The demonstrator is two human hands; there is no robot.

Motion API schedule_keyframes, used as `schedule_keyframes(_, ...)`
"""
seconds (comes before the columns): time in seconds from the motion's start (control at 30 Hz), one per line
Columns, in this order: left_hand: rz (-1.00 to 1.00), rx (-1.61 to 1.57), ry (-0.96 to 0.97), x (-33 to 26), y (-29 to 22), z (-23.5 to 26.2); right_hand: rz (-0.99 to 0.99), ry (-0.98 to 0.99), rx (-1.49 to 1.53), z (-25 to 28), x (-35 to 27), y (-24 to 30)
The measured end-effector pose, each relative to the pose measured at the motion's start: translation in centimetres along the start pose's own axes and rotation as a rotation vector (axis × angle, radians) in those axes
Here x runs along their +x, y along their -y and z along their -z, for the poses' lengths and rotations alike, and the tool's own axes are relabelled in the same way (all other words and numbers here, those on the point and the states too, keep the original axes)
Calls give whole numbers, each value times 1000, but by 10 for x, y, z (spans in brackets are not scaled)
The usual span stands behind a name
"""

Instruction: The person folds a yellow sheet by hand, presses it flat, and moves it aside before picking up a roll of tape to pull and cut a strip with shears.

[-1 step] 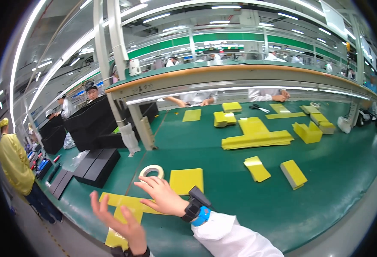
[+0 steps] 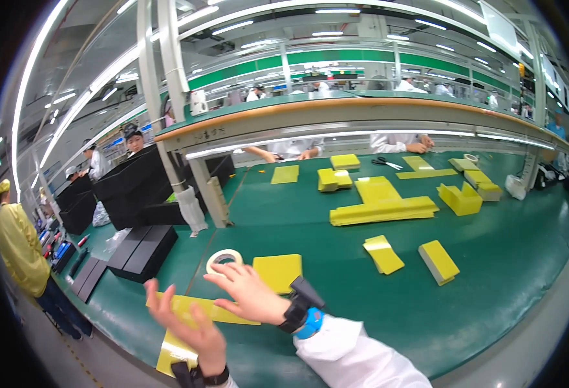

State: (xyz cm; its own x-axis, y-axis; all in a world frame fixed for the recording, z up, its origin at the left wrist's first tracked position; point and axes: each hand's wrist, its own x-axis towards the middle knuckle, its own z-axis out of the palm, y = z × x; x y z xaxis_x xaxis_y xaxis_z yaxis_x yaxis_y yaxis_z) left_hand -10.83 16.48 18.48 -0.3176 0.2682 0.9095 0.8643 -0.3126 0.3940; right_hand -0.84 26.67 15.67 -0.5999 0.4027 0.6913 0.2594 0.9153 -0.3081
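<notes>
My left hand [image 2: 191, 326] hovers with fingers apart over the yellow sheets near the table's front left edge. Beside it, my right hand [image 2: 257, 296] stretches its fingers out and holds nothing; the fingertips come close to the roll of tape [image 2: 224, 254], and I cannot tell if they touch it. Under both hands lie a yellow strip [image 2: 236, 314] running sideways and a glossy yellow piece [image 2: 173, 355] extending toward me, partly covered by the left hand. Just behind the right wrist sits a flat yellow stack [image 2: 283, 268].
Black boxes [image 2: 143, 249] stand at left by a metal post [image 2: 214, 204]. Yellow pieces [image 2: 383, 253], a yellow block [image 2: 438, 262] and a folded yellow tray [image 2: 460, 202] lie to the right. Scissors [image 2: 385, 162] rest farther back, near co-workers' hands. A shelf [image 2: 362, 116] spans the table.
My left hand has risen and moved slightly right, closer to the right hand. The right hand has shifted a little right. The whole view has slid slightly; the yellow pieces stay put.
</notes>
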Motion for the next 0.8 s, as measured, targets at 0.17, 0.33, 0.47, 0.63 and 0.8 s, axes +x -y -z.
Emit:
schedule_keyframes(0.17, -130, 160, 657, -57, 35, -101, -127, 143, -311, 112, -77, -31)
schedule_keyframes(0.33, -183, 476, 996, -134, 78, -147, -389, 40, -396, 159, -200, -66)
schedule_keyframes(0.47, -319, 447, 949, -151, 88, -159, -543, -148, -421, 142, -277, -96)
schedule_keyframes(0.63, -622, 626, 942, -152, 51, -136, -508, -39, -401, 134, -285, -111)
schedule_keyframes(0.8, -854, 447, 773, -140, -28, -112, -534, -101, -353, 132, -285, -117)
